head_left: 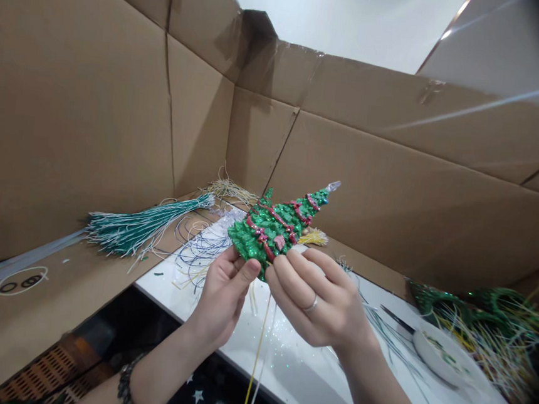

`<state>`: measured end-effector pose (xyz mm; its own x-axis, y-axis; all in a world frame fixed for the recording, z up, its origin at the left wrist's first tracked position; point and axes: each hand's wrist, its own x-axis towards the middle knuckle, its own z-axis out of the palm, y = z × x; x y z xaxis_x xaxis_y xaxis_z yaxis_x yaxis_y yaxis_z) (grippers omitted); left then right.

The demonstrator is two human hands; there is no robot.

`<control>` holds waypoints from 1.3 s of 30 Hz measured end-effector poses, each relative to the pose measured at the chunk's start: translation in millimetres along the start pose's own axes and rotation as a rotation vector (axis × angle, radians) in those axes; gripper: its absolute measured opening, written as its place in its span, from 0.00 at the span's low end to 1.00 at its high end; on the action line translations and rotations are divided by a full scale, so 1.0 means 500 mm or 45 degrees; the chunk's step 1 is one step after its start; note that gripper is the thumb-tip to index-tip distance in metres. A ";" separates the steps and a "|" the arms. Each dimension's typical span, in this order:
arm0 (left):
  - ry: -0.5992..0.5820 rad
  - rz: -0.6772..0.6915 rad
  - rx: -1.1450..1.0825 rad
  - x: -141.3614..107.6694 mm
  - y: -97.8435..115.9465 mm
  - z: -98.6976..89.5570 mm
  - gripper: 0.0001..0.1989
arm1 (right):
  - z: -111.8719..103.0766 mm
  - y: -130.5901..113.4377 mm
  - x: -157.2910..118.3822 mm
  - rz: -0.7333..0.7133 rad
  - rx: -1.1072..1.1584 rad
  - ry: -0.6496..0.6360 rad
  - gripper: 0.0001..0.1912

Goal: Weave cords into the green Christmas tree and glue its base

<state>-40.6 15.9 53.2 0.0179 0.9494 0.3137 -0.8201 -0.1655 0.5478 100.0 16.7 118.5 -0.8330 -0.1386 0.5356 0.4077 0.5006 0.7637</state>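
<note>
A glittery green Christmas tree ornament [279,225] with red garlands and a pale tip is held up over the white board, tilted to the upper right. My left hand [226,289] grips its lower left edge between thumb and fingers. At the lower right edge, the fingers of my right hand [315,294] are pinched together against the ornament; whatever lies between those fingertips is hidden. A yellow strand [256,358] and a white strand hang down from between my hands, past the board's front edge.
Green-and-white strands [149,223] lie bundled at left. Blue and yellow strands lie loose on the white board [278,366]. At right are a white dish [442,355] with scraps, a dark-handled blade [397,318] and green glittery pieces with strands. Cardboard walls [363,153] enclose the back.
</note>
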 end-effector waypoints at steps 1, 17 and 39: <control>-0.006 0.005 0.011 0.000 -0.001 0.000 0.21 | 0.000 0.001 0.000 0.000 0.006 -0.003 0.08; -0.019 -0.012 0.050 -0.008 -0.003 0.000 0.19 | 0.011 0.006 -0.003 0.037 0.169 0.120 0.09; 0.036 -0.162 -0.101 -0.015 0.000 0.004 0.13 | 0.034 -0.002 -0.022 0.212 0.311 0.276 0.01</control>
<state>-39.7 8.1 52.4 0.1094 0.9686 0.2230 -0.8548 -0.0228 0.5184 102.2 32.2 105.7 -0.6534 -0.2030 0.7293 0.4079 0.7173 0.5650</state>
